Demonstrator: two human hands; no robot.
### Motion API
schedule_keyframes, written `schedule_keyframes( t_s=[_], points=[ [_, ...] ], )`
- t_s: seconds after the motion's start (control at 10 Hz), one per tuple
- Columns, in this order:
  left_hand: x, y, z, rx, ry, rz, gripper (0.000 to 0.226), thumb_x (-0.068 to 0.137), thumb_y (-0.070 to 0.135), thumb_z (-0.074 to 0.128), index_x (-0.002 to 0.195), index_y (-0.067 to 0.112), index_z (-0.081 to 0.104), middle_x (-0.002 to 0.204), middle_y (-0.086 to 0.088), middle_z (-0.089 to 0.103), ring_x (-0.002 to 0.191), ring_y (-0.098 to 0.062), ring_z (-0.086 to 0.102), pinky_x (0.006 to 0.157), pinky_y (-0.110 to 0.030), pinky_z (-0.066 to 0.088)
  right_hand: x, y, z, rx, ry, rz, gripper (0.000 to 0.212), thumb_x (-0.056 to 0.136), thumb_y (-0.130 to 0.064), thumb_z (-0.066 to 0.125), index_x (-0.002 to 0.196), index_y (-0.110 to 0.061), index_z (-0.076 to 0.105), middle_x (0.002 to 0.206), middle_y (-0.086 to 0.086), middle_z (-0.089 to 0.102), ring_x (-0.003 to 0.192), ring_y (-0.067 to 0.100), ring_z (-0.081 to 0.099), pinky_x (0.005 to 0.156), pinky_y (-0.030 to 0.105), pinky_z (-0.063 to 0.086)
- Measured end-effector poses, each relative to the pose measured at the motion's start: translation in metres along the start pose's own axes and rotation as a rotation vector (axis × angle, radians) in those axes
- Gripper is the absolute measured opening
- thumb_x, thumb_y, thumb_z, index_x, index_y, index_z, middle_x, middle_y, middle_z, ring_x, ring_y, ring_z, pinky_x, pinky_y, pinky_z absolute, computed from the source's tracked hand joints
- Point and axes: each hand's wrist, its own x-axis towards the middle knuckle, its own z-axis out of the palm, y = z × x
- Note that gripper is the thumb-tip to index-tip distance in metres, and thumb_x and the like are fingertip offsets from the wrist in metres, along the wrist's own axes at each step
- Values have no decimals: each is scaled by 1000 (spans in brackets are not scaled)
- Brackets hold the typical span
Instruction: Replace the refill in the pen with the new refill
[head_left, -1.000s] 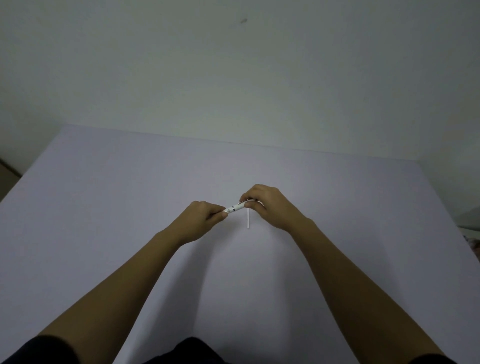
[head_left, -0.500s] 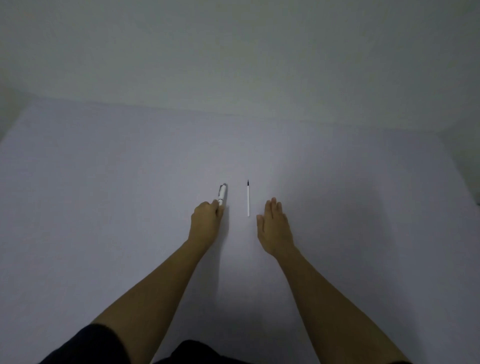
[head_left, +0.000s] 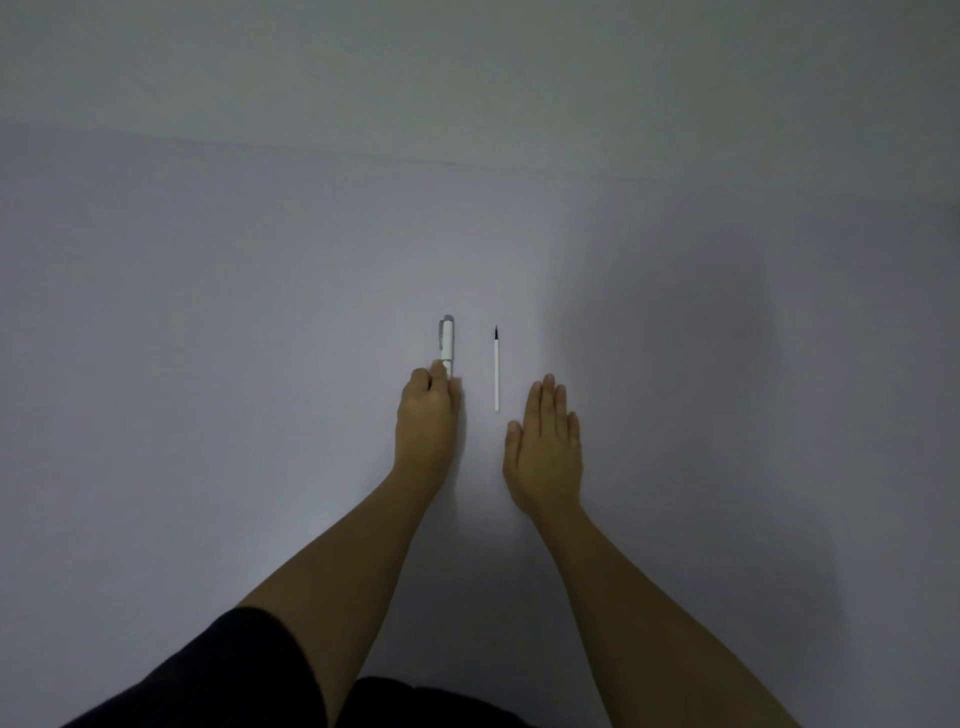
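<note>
- I see a white pen (head_left: 447, 344) lying on the pale tabletop (head_left: 208, 364).
- My left hand (head_left: 427, 415) curls its grip around the pen's near end.
- A thin refill (head_left: 496, 370) lies just right of the pen, parallel, untouched.
- My right hand (head_left: 545, 457) rests flat, fingers spread loose and empty, right of the refill's near end.

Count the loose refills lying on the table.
1. The refill lies on the table between the pen and the right hand, touching neither. Any refill inside the pen is hidden.

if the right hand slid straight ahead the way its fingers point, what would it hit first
Nothing, as far as the picture shows: the right hand lies flat, fingers pointing up the table. The refill lies just left of that line, likely missed.
</note>
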Motion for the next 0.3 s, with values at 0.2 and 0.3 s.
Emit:
schedule_keyframes(
  t_s=[0.2, 0.3],
  points=[
    [4, -13, 0, 517, 63, 457, 35, 94, 24, 49, 113, -5, 54, 89, -20, 58, 74, -32, 56, 64, -41, 51, 1, 0, 1, 8, 28, -2, 61, 91, -34, 17, 143, -2, 20, 154, 16, 23, 143, 29, 21, 113, 41, 9],
    [2, -19, -8, 553, 110, 499, 37, 92, 26, 55, 108, -7, 55, 84, -24, 58, 69, -34, 57, 58, -34, 45, 0, 1, -4, 112, -48, 22, 64, 90, -37, 10, 145, -4, 10, 157, 13, 11, 146, 25, 9, 115, 36, 3]
  ],
)
